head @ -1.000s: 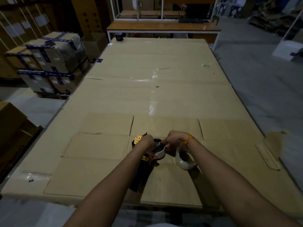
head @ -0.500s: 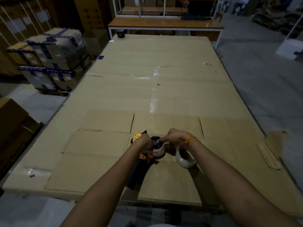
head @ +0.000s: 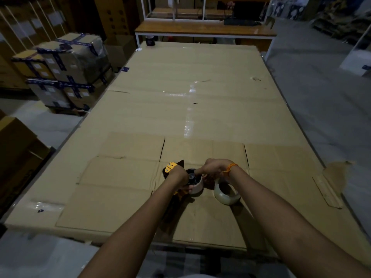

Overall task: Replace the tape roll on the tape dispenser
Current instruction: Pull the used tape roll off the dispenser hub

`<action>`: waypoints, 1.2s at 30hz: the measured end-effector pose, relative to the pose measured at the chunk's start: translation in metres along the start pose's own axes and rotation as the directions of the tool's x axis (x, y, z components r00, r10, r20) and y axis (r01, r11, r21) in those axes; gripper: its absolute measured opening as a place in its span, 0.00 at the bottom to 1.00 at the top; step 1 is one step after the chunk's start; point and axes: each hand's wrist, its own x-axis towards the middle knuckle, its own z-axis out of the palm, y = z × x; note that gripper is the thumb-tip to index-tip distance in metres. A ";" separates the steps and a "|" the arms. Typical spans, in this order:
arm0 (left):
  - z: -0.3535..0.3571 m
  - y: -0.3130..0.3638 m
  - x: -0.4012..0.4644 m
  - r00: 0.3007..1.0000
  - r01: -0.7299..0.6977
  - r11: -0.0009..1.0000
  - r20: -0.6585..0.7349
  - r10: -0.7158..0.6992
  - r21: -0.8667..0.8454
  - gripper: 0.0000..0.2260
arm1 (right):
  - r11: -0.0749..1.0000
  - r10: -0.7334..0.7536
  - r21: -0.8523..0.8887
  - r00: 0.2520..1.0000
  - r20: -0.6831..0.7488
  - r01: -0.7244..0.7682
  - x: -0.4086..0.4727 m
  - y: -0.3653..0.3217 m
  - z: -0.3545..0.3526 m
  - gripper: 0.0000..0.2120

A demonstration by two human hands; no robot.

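The left hand [head: 177,176] is gripping the tape dispenser [head: 170,168], closed around its body. The right hand [head: 212,169] is pinching the nearly empty roll [head: 197,185] on the dispenser's hub. A fresh tape roll [head: 226,192] is lying on the cardboard just under the right wrist.

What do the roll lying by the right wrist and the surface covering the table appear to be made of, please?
The tape roll looks like clear glossy plastic film wound in a ring: it is pale, translucent and catches light. The table cover appears to be matte brown corrugated cardboard, with cut flaps, creases and torn edges, patched with shiny clear tape strips.
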 end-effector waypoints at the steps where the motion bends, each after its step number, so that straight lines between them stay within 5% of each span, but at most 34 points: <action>1: 0.001 0.000 0.007 0.999 0.007 1.000 -0.053 -0.006 0.026 0.07 | 1.000 -0.006 -0.007 1.000 -0.006 0.006 0.000 -0.001 0.000 0.16; 6: -0.002 -0.001 0.010 0.998 0.057 0.994 0.035 -0.060 0.097 0.11 | 0.999 -0.031 0.006 0.999 -0.037 0.032 0.000 -0.002 0.004 0.14; 15: -0.006 -0.006 0.010 0.995 -0.094 0.963 0.045 0.085 0.252 0.12 | 0.998 -0.062 0.012 0.996 -0.063 0.063 0.001 -0.003 0.007 0.11; 21: -0.005 -0.006 0.011 0.996 -0.025 0.972 0.092 0.003 0.232 0.12 | 0.998 -0.054 -0.030 0.998 -0.039 0.053 -0.001 -0.015 0.001 0.13; 29: -0.002 -0.008 0.017 0.991 -0.100 0.971 -0.070 0.118 0.217 0.12 | 0.998 -0.021 -0.058 0.996 -0.087 0.016 0.000 -0.026 0.003 0.16; 36: -0.004 -0.003 0.000 0.916 -0.211 0.821 -0.186 0.355 0.531 0.16 | 0.990 -0.020 -0.142 0.983 -0.185 -0.007 -0.003 -0.038 0.004 0.09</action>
